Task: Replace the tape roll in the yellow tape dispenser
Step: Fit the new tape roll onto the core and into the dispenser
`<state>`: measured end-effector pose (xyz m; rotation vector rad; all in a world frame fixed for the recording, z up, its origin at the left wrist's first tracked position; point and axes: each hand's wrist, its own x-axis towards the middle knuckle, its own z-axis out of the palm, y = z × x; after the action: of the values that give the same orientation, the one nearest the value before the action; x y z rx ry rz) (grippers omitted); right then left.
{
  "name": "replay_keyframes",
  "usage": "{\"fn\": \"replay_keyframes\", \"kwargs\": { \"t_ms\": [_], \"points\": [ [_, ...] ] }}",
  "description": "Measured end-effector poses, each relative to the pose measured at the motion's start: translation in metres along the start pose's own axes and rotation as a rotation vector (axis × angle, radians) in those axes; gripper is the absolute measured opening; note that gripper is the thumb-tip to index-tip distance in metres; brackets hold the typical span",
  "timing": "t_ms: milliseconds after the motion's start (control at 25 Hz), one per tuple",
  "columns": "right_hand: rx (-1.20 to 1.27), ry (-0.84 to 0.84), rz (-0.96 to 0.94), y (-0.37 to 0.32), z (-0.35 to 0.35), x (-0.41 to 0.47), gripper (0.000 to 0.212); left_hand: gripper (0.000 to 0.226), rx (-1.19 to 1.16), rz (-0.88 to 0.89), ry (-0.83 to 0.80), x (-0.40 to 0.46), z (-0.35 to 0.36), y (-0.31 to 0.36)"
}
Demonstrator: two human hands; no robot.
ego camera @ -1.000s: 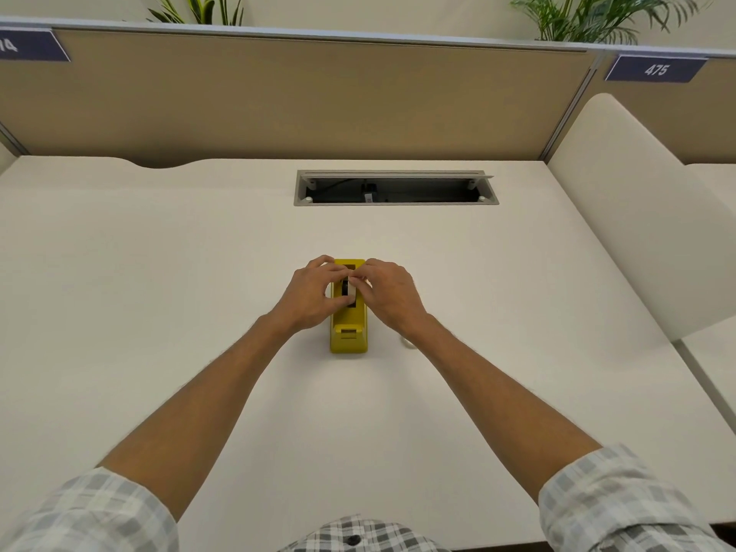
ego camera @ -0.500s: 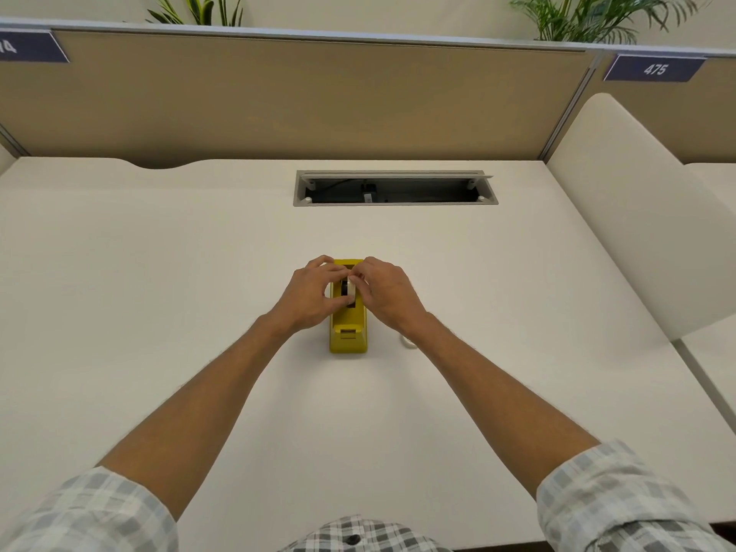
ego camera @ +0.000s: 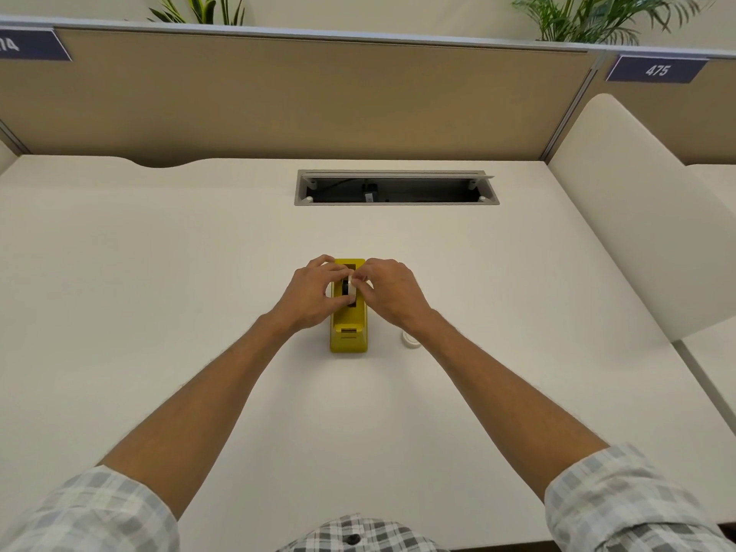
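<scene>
Pinching tape roll, both hands.

Tape dispenser stood on desk, near centre, long axis running toward person. Left hand and right hand met over its far half, around tape roll seated in its top. Small ring lay on desk just right of dispenser, partly under right wrist. Cable slot sat farther back; partition stood behind desk.
</scene>
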<state>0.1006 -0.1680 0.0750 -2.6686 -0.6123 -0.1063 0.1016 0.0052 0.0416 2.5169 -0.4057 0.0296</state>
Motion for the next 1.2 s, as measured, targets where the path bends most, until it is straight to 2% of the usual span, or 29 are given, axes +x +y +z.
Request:
{"fn": "replay_keyframes", "kwargs": {
  "t_ms": [1200],
  "points": [
    [-0.023, -0.051, -0.001, 0.0001, 0.0009, 0.0041, 0.022, 0.043, 0.015, 0.017, 0.012, 0.0004, 0.0004, -0.0011]
  ]
}}
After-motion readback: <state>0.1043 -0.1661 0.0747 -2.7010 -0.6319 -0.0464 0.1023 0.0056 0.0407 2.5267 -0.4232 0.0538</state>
